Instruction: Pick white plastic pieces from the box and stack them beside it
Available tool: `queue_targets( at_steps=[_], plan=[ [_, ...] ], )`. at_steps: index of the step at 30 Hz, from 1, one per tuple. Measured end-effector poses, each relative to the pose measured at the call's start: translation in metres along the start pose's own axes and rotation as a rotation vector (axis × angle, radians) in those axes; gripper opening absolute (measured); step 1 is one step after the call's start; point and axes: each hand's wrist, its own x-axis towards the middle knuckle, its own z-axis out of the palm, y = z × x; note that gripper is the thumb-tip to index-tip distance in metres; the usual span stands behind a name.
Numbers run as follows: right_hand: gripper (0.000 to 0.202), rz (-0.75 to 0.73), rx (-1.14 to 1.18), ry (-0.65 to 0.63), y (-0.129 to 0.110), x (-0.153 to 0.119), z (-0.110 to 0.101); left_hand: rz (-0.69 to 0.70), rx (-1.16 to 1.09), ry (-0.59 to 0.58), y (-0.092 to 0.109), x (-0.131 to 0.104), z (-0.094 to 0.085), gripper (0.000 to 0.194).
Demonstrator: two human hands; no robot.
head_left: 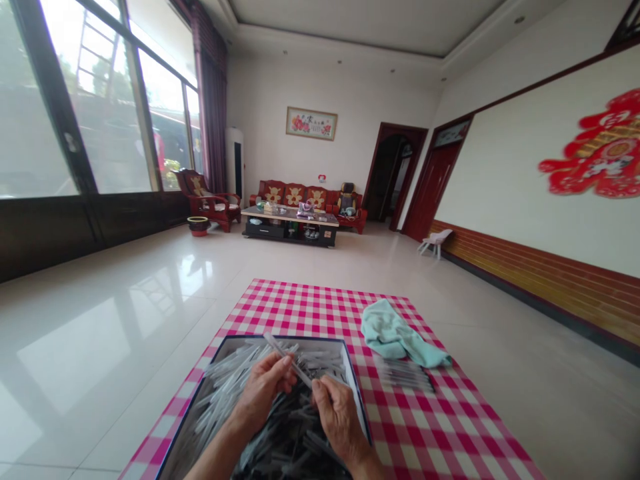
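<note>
Over a blue-rimmed box (356, 383), my left hand (264, 390) pinches a clear slender tube (275, 345) near its middle. My right hand (337, 412) has thumb and fingers closed on the lower right end of the same tube, which slants down to the right. Many clear tubes (225, 383) fill the left and back of the box, and dark small pieces (295, 427) lie in its middle and front. Right of the box, a row of tubes with dark ends (406, 375) rests on the checkered cloth (425, 427).
A mint-green cloth (390, 330) lies crumpled behind the row of tubes. The table's far edge borders a tiled floor. Farther back stand a low coffee table (290, 215), a wooden sofa (295, 193), an armchair (210, 203) and a small chair (436, 241).
</note>
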Motion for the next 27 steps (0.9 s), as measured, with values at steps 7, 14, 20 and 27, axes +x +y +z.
queue_targets(
  at_steps=[7, 14, 20, 27],
  plan=[
    [0.051, 0.062, 0.096, -0.116, -0.011, -0.001, -0.002, 0.002, -0.006, -0.011, 0.002, 0.000, -0.001, 0.037],
    [0.046, -0.017, 0.027, -0.150, -0.014, -0.001, -0.004, 0.020, 0.036, -0.014, 0.000, 0.000, -0.002, 0.037],
    [0.049, 0.067, 0.172, -0.247, -0.010, -0.005, 0.000, 0.039, 0.067, -0.037, 0.003, 0.000, 0.000, 0.036],
    [0.048, 0.124, 0.315, -0.291, -0.015, -0.006, -0.001, 0.050, 0.205, -0.057, 0.003, 0.000, 0.001, 0.040]
  ],
)
